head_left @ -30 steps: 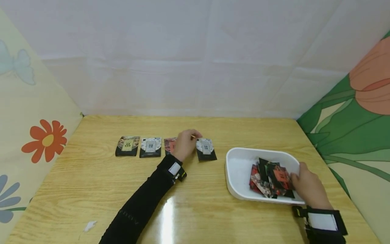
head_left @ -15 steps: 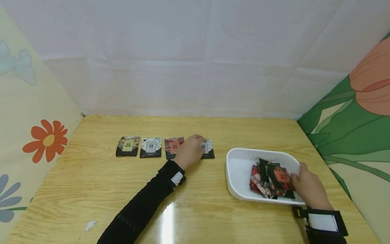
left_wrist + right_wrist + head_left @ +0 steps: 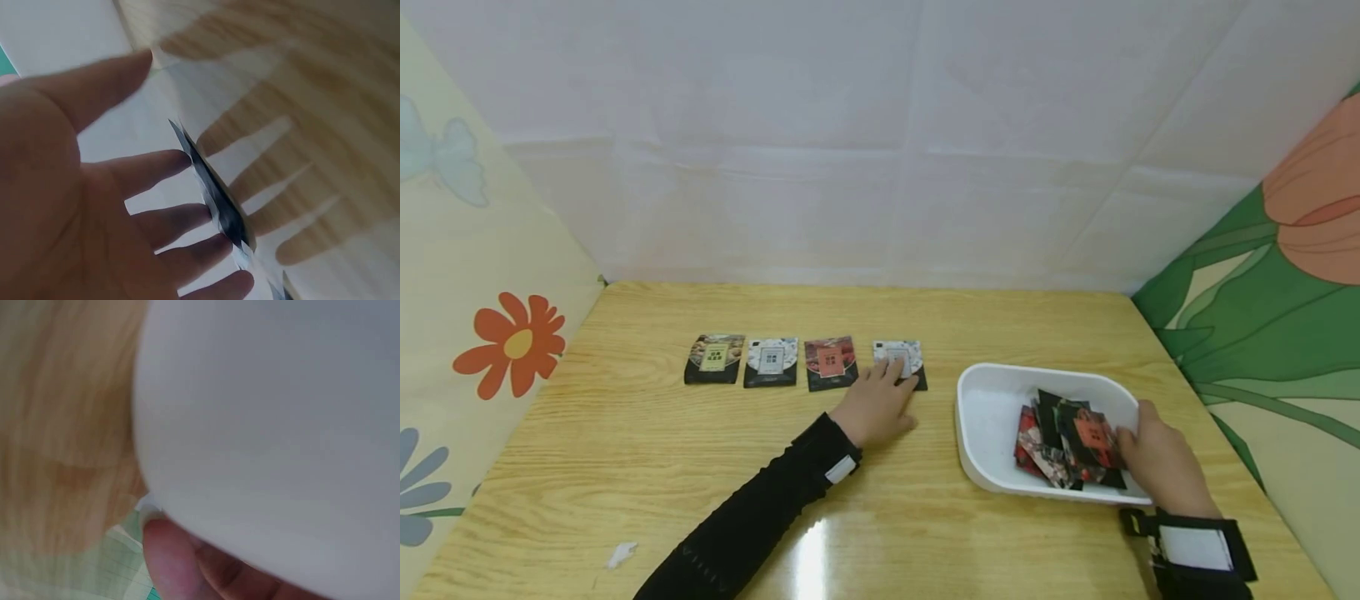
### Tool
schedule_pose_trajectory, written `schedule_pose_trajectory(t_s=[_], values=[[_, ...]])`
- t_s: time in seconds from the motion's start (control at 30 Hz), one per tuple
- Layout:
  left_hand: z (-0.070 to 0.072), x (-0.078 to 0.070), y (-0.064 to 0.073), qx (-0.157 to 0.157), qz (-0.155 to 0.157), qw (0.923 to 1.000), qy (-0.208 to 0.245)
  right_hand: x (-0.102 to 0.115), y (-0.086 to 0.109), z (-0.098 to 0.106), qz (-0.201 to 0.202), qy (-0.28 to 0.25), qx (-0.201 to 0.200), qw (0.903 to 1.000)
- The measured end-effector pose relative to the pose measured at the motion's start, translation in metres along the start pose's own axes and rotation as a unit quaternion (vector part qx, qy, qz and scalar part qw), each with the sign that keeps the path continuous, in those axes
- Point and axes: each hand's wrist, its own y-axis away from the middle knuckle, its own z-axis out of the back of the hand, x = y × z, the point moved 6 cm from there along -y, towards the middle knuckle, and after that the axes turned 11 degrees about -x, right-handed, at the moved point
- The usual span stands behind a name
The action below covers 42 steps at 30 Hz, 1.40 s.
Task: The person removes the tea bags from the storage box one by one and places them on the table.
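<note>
My left hand (image 3: 877,406) lies over the lower part of a grey-and-black packet (image 3: 897,350), its fingers spread. In the left wrist view the straight fingertips (image 3: 219,247) touch that packet (image 3: 222,203), seen nearly edge-on. To its left, in a row, lie a red-label packet (image 3: 831,363), another grey-and-black packet (image 3: 771,362) and a yellow-label packet (image 3: 715,359). My right hand (image 3: 1167,462) grips the right end of a white plastic tub (image 3: 992,425), with thumb and fingers at its rim. Inside the tub is a loose pile of packets (image 3: 1067,442).
The wooden table (image 3: 685,467) carries everything. A white sheet (image 3: 880,167) hangs at its back edge. Painted panels with an orange flower (image 3: 517,344) and green leaves (image 3: 1262,308) stand at the sides. A small white scrap (image 3: 622,555) lies near the front left.
The grey-and-black packet has shifted left and straightened beside the red-label one. My left hand has slid down towards me, uncovering the red-label packet, and its fingers have spread. The right hand and tub stay put.
</note>
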Motion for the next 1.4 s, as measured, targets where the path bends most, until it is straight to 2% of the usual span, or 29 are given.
schedule_pose_trajectory(t_s=[0.17, 0.63, 1.1, 1.17, 1.23, 1.4], values=[[0.003, 0.004, 0.006, 0.017, 0.001, 0.9997, 0.016, -0.001, -0.001, -0.001, -0.005, -0.003, 0.005, 1.0000], [0.005, 0.020, 0.012, 0.028, -0.001, 0.9979, 0.058, 0.001, 0.001, 0.001, -0.006, -0.005, 0.004, 1.0000], [0.005, 0.023, 0.008, 0.032, 0.005, 0.9951, 0.093, 0.002, 0.002, 0.003, -0.007, -0.008, -0.002, 0.9999], [0.008, 0.019, 0.006, 0.019, 0.001, 0.9949, 0.099, 0.003, 0.003, 0.003, -0.004, -0.006, -0.007, 0.9999], [0.014, 0.010, 0.003, -0.010, -0.015, 0.9947, 0.101, 0.003, 0.003, 0.004, -0.004, -0.004, -0.009, 0.9999], [0.035, -0.026, -0.001, -0.109, -0.071, 0.9863, 0.101, 0.004, 0.002, 0.004, -0.004, -0.002, -0.010, 0.9999]])
